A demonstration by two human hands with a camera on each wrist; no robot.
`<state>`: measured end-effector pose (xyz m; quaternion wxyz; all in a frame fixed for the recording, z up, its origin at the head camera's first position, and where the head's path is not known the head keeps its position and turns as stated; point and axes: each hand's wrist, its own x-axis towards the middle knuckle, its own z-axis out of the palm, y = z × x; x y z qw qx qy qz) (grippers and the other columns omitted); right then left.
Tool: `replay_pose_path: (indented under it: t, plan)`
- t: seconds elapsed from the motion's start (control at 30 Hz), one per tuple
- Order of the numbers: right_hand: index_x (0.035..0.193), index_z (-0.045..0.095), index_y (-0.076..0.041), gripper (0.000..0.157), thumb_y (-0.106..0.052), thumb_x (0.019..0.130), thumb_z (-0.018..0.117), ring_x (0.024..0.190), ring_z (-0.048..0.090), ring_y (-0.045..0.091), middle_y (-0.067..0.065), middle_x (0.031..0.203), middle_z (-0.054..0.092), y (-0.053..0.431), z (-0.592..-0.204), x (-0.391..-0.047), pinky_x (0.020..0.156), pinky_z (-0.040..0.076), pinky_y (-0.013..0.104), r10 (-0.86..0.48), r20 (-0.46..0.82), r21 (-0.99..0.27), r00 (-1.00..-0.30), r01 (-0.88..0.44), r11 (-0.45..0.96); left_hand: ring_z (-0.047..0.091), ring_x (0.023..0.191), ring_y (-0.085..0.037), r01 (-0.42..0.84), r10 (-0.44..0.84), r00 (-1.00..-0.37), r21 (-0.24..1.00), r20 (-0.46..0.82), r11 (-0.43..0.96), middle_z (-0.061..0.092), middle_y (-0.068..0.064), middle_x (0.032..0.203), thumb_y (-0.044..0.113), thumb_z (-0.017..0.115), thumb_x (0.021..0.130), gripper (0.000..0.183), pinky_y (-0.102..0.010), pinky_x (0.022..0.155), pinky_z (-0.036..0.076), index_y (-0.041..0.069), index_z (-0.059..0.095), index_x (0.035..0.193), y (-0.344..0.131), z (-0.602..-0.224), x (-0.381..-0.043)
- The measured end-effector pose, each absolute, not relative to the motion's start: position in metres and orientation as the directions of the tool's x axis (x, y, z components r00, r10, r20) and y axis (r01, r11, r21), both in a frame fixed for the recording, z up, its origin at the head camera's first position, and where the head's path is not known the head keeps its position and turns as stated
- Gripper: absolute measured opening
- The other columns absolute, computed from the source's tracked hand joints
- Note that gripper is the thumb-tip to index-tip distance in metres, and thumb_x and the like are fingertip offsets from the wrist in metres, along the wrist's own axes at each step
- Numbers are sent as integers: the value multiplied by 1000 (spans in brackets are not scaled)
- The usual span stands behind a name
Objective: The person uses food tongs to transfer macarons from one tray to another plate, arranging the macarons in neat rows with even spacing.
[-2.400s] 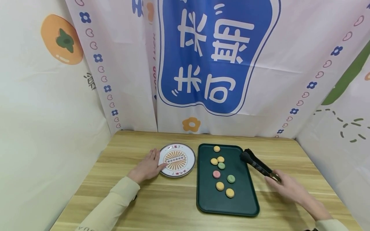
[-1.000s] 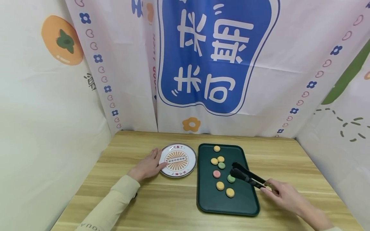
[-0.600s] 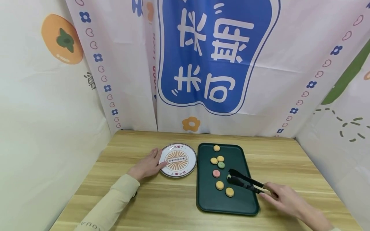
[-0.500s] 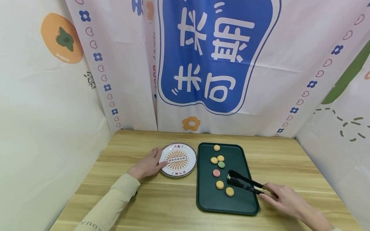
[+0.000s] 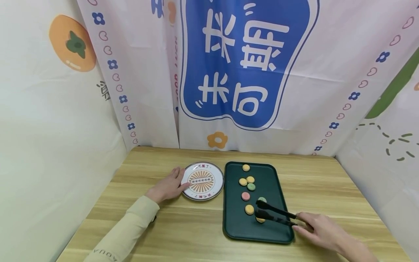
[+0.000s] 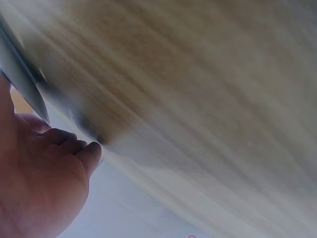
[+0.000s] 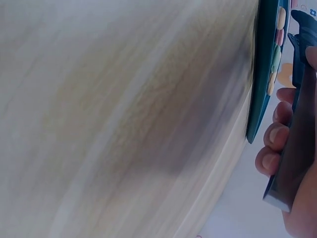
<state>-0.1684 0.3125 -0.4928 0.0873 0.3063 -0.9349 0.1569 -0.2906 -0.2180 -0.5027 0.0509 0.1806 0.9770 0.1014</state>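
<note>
Gripping tongs (image 5: 271,217), right hand (image 5: 322,231); relaxed left hand (image 5: 167,187) touching plate (image 5: 203,181); yellow macaron (image 5: 260,220) partly screened by tongs; green macaron (image 5: 263,199) alongside

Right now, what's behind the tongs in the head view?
Tray, one green macaron and one yellow macaron, both macarons partly covered. Whatever the tongs fully hide can't be seen.

Left hand (image 6: 47,183) at lower left, fingers (image 6: 88,156) touching edge-on plate (image 6: 21,79), wood-grain tabletop (image 6: 198,94), pale backdrop (image 6: 131,206)
</note>
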Motion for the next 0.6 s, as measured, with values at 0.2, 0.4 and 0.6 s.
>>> replay_pose_path:
  t: [0.2,0.4,0.6]
  plan:
    - [86,51,-36,13,-38,86,65,45,28,-8,-24,56,31,312,-493,-167,41,28,14,-542,254,-234,-801,-594,769,14,140,-36,343,365,-928,219,-70,914,14,-24,151,58,32,94,81,-45,113,22,-1,15,147,-218,-504,-292]
    - [87,52,-37,13,-39,85,65,45,29,-8,-24,56,32,314,-495,-167,41,28,14,-519,251,-233,-817,-572,787,13,140,-36,328,352,-932,213,-82,920,12,-24,152,59,31,94,81,-46,112,22,0,14,147,-218,-506,-292]
    - [86,52,-37,13,-42,86,63,45,30,-7,-23,55,33,316,-497,-167,42,30,14,-495,222,-245,-840,-540,805,13,140,-36,331,351,-933,202,-75,922,13,-24,152,58,32,94,81,-45,113,22,0,15,147,-217,-505,-291]
